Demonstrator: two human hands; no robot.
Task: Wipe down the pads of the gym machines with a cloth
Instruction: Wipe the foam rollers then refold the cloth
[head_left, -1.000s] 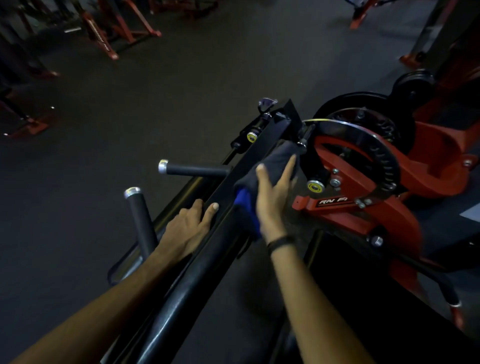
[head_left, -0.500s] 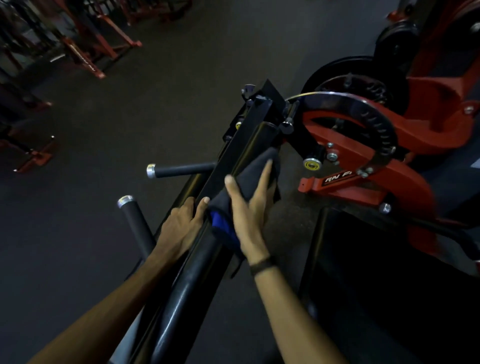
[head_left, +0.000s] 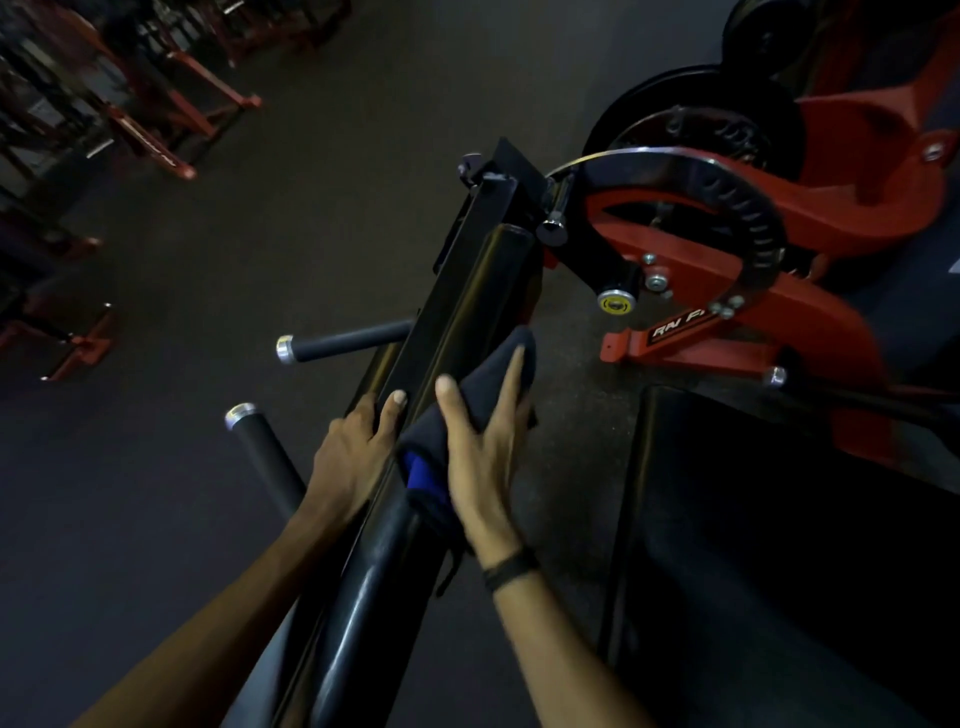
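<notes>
A long black roller pad (head_left: 467, 312) runs from the bottom centre up toward the red machine. My right hand (head_left: 483, 452) presses a dark cloth (head_left: 488, 374), with a blue patch showing underneath, against the pad's right side, fingers spread over it. My left hand (head_left: 358, 447) rests on the black frame bar to the left of the pad, thumb laid along its edge. A dark band sits on my right wrist.
Two black handle grips with silver caps (head_left: 332, 345) (head_left: 260, 441) stick out to the left. A red machine frame with a chrome selector arc (head_left: 748, 208) stands at the right. A black padded bench (head_left: 779, 545) lies lower right. More red frames (head_left: 171, 119) stand far left.
My right hand has slid the cloth down the pad toward me, away from the pad's far end. My left hand has stayed on the frame bar.
</notes>
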